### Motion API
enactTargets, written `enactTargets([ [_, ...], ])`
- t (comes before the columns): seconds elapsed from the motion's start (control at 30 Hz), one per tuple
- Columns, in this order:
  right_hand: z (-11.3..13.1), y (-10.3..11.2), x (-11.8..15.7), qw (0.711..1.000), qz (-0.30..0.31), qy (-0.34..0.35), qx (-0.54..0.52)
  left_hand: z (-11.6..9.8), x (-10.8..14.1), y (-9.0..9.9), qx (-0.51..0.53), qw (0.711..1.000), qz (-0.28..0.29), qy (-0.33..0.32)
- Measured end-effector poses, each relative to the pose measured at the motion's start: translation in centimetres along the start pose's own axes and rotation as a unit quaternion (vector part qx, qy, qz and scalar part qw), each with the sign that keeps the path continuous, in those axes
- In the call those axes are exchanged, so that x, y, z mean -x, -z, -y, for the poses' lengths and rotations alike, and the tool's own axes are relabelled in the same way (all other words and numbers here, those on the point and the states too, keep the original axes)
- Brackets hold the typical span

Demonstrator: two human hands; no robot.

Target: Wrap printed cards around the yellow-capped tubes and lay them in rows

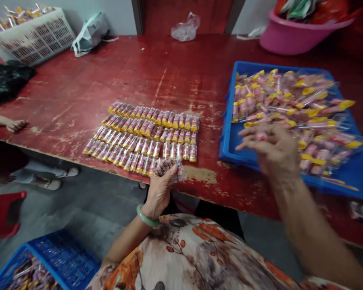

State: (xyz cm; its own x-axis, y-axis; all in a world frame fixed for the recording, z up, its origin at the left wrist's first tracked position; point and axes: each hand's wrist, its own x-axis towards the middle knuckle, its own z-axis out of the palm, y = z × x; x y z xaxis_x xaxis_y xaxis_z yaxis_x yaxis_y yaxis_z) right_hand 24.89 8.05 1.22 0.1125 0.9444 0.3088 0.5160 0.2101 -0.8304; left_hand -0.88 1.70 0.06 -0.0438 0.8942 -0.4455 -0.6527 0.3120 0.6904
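Note:
My left hand is closed on a small stack of printed clear-plastic pieces at the table's front edge. Just beyond it, small clear-wrapped tubes with yellow ends and purple bands lie side by side in several rows. My right hand, blurred by motion, is over the near left part of a blue tray, its fingers stretched apart. A small pink-red spot shows at its fingers; I cannot tell what it is. Loose wrapped pink tubes with yellow ends are heaped in that tray.
On the red table stand a white crate of wrapped pieces, a bag, and a pink basin. Another person's hand rests at the left edge. Below are a blue basket and a red stool.

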Motion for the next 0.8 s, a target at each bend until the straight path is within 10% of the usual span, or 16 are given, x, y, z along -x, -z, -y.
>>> enactTargets([
  [0.27, 7.0, -11.1, 6.5, 0.948, 0.051, -0.172, -0.262, 0.1, 0.0, -0.2, -0.019, 0.998, 0.061, 0.004],
  [0.8, 6.4, -7.9, 9.4, 0.987, 0.129, 0.081, -0.052, -1.4, 0.1, 0.7, 0.020, 0.999, -0.040, -0.024],
])
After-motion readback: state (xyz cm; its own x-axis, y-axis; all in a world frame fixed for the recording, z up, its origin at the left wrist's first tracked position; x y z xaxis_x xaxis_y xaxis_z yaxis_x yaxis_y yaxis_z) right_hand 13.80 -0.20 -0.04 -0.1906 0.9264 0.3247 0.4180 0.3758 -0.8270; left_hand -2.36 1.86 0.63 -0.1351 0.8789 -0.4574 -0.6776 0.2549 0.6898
